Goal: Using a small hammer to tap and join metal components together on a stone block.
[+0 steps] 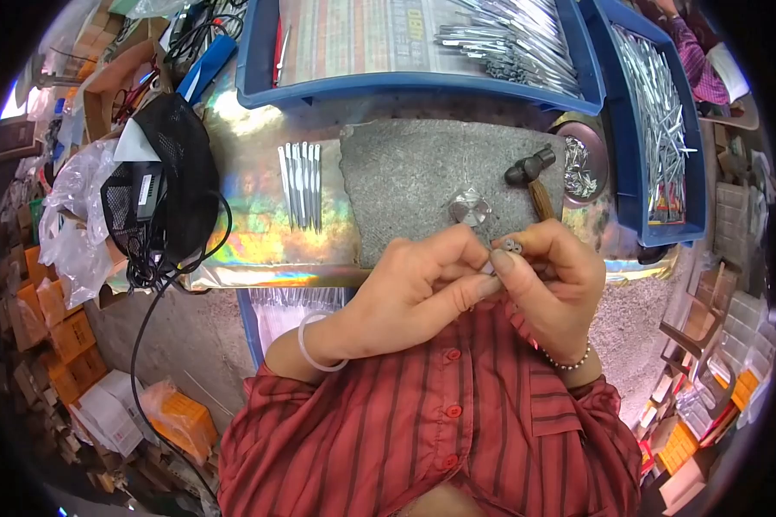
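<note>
1. The right hand [553, 276] grasps a small grey metal piece [510, 246], pinched between thumb and forefinger, just past the lower edge of the grey mat [405, 181] and in front of the person's shirt.
2. The left hand [405, 289] has its thumb and fingertips drawn together right beside that piece; I cannot tell whether they grip it or some paler bit next to it.
3. To my eye the likeliest mishap is a slip: so small a piece, held by fingertips alone, could spring out under a twist and drop past the table edge.
4. Falling onto the mat, it could bounce off the round metal disc [470, 208], which lies close by the left fingers.
5. The hammer [541, 198] rests on the mat with its handle pointing toward the right hand; a careless swing of the knuckles might knock it.
6. Beyond it sits the round dish [599, 148] of small shiny parts [579, 168]; a shoved hammer could jolt these and scatter them.
</note>
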### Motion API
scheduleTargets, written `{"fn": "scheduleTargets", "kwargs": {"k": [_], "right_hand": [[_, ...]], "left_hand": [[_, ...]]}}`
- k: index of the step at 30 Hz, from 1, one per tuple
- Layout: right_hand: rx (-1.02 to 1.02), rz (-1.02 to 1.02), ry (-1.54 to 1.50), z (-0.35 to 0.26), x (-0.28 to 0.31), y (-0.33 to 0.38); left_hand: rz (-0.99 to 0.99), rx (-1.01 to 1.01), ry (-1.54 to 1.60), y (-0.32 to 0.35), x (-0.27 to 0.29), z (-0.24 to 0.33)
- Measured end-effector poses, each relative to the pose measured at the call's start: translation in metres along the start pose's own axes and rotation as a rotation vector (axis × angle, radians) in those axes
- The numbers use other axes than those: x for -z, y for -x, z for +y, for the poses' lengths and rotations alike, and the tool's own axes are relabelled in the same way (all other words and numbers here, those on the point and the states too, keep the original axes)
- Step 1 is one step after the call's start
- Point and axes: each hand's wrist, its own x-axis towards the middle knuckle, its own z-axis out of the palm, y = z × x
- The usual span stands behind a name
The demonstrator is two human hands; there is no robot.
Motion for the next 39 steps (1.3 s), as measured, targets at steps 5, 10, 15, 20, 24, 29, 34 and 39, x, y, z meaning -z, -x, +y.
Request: {"fn": "scheduleTargets", "kwargs": {"k": [5, 10, 15, 20, 24, 29, 34, 39], "right_hand": [[-0.367, 0.049, -0.375, -0.005, -0.009, -0.004], [-0.521, 0.009, -0.49, 0.01, -0.008, -0.006], [-0.588, -0.004, -0.69, 0.023, -0.007, -0.013], [-0.67, 0.01, -0.779, 0.028, -0.008, -0.015], [-0.591, 0.04, -0.765, 0.033, -0.009, -0.01], [-0.57, 0.142, -0.745, 0.022, -0.008, -0.003], [-0.551, 0.205, -0.769, 0.03, 0.002, 0.002], [-0.547, 0.222, -0.769, 0.033, 0.012, 0.003]], "left_hand": [[0.008, 0.081, 0.073, 0.001, 0.001, -0.005], [-0.036, 0.167, -0.086, -0.001, 0.008, 0.003], [0.003, 0.301, 0.219, -0.01, 0.004, 0.003], [0.017, 0.363, 0.301, -0.015, 0.005, -0.001], [-0.029, 0.379, 0.285, -0.019, 0.006, 0.002], [-0.088, 0.415, 0.211, -0.03, 0.005, 0.007], [-0.171, 0.449, 0.273, -0.044, 0.001, 0.005], [-0.2, 0.446, 0.268, -0.055, -0.004, 0.006]]}}
